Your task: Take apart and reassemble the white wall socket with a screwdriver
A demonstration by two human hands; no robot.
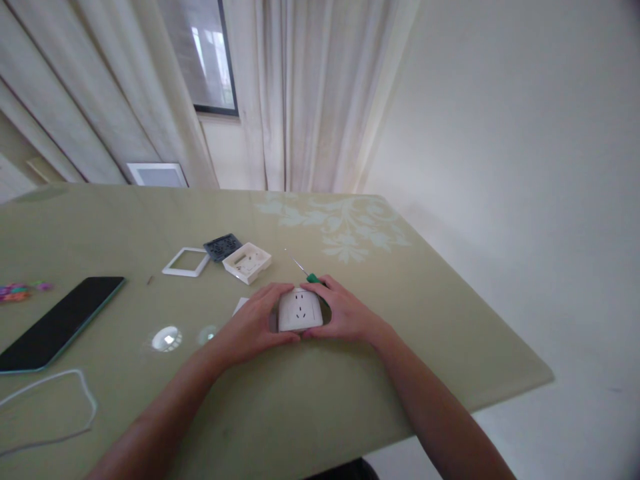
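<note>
Between my two hands is a white wall socket, its slotted face turned up toward me. My left hand grips its left side, fingers at the far edge and thumb at the near edge. On the other side my right hand holds it the same way. A screwdriver with a green handle lies just beyond my right hand, which partly hides the handle. Past my left hand sit an open white back box, a dark grey plate and a white square frame.
A black tablet lies at the left, near a white cable and some small colourful items. A small screw-like piece rests near the frame. The table ends at the right, beside a white wall. Curtains hang behind.
</note>
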